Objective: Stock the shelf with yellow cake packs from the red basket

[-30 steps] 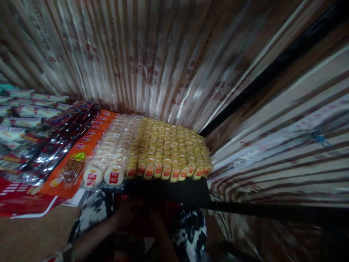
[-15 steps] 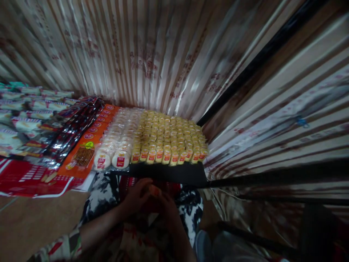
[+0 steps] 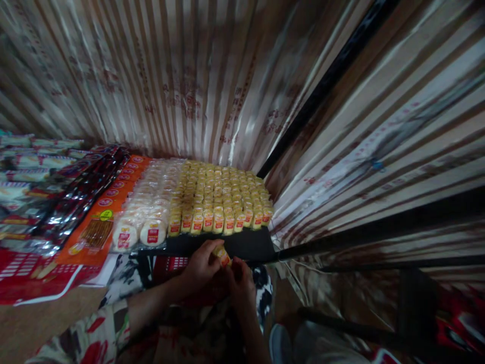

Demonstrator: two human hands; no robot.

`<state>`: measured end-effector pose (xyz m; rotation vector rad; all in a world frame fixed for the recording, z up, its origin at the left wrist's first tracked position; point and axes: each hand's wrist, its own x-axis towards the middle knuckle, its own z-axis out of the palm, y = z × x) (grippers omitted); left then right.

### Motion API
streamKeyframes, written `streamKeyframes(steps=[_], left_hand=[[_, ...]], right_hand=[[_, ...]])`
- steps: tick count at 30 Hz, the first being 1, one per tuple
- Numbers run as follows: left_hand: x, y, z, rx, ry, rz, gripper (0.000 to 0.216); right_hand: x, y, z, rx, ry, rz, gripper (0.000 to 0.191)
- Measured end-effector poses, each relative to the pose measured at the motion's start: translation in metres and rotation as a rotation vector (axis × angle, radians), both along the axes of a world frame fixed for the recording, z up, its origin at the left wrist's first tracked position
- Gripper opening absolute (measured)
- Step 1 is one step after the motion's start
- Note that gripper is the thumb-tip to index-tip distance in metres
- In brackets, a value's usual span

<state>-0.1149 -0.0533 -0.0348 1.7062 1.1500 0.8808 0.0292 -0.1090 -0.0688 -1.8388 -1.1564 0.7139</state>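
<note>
Packet (image 3: 222, 256), small and yellow with a red label, pinched between the fingertips of the left hand (image 3: 200, 267) and the right hand (image 3: 241, 284). Both hands are closed on it, just in front of the near edge of the black tray (image 3: 242, 243). On the tray, rows of yellow packets (image 3: 220, 194) fill the right part and round white cakes (image 3: 146, 222) in clear wrap fill the left. Further left lie orange packs (image 3: 113, 202), then dark glossy packs (image 3: 83, 187), with a red sheet (image 3: 34, 275) nearest the camera. Striped foil sheeting (image 3: 182, 81) walls in the back and right side. 1 black bar (image 3: 341, 237) runs rightward from the tray's corner. A bare black strip along the tray's near edge lies open beside the hands.
</note>
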Motion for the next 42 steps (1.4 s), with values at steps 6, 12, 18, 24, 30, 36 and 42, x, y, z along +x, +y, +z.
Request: streamKeyframes(steps=[6, 12, 18, 24, 30, 36, 42], left_hand=[[0.039, 0.021, 0.0, 0.128, 0.093, -0.035, 0.045], [0.071, 0.039, 0.012, 0.183, 0.161, -0.065, 0.034], [0.09, 0.047, 0.012, 0.226, 0.144, -0.025, 0.043], [0.094, 0.042, 0.002, 0.259, 0.161, -0.004, 0.047], [0.094, 0.044, -0.008, 0.231, 0.228, -0.08, 0.047], [0.095, 0.046, -0.011, 0.245, 0.252, -0.087, 0.045], [0.091, 0.046, -0.012, 0.269, 0.241, -0.104, 0.048]], right_hand=[[0.023, 0.014, -0.005, 0.234, -0.35, 0.067, 0.046], [0.041, 0.033, -0.003, 0.298, -0.404, 0.051, 0.045], [0.055, 0.06, -0.003, 0.306, -0.34, -0.025, 0.049], [0.055, 0.081, -0.01, 0.238, -0.269, -0.097, 0.054], [0.054, 0.09, -0.01, 0.187, -0.271, -0.115, 0.059], [0.052, 0.09, -0.008, 0.235, -0.173, -0.106, 0.055], [0.05, 0.091, -0.006, 0.247, -0.199, -0.113, 0.054]])
